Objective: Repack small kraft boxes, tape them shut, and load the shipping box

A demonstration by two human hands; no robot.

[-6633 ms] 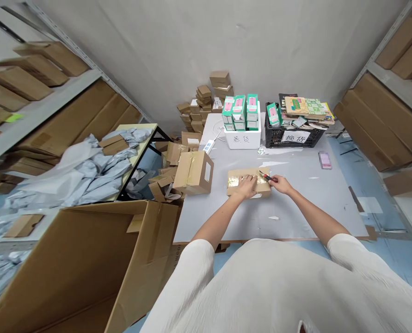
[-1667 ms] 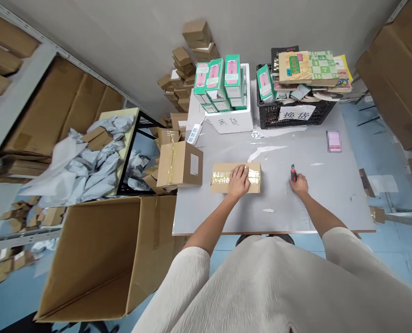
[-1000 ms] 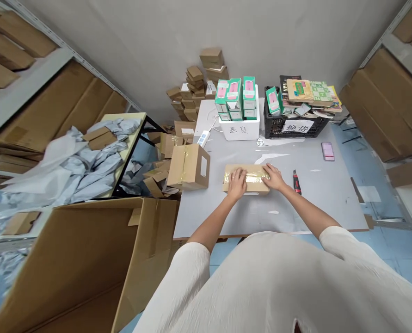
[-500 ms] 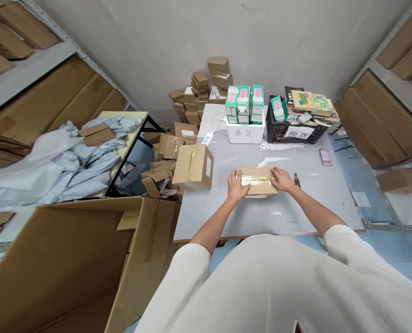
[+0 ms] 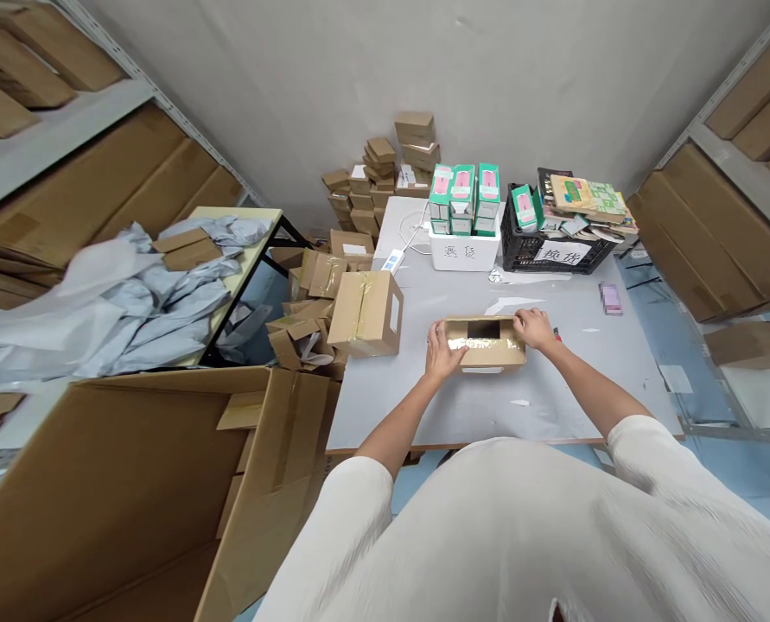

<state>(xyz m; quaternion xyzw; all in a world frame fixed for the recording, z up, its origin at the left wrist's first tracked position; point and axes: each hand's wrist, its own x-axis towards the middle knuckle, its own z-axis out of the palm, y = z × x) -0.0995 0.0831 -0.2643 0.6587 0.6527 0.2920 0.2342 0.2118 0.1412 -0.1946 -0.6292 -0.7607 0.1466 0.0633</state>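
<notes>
A small brown cardboard box point(image 5: 486, 346) wrapped in shiny clear tape lies on the grey table point(image 5: 423, 397). It is tipped so a dark rectangular window on its upper face shows. My left hand point(image 5: 441, 350) grips its left end, fingers curled round the edge. At its right end my right hand point(image 5: 533, 327) holds it the same way. A red utility knife point(image 5: 556, 331) lies on the table just beyond my right hand, mostly hidden by it.
A taped windowed carton point(image 5: 366, 313) stands at the table's left edge. Behind are a white bin point(image 5: 461, 252) of green boxes and a black crate point(image 5: 556, 250) of books. A pink packet point(image 5: 610, 296) lies right. A big open carton point(image 5: 144, 484) sits lower left.
My right hand left the knife on the table and came to the box's right end. Both hands have turned the box, so its dark window now faces up.
</notes>
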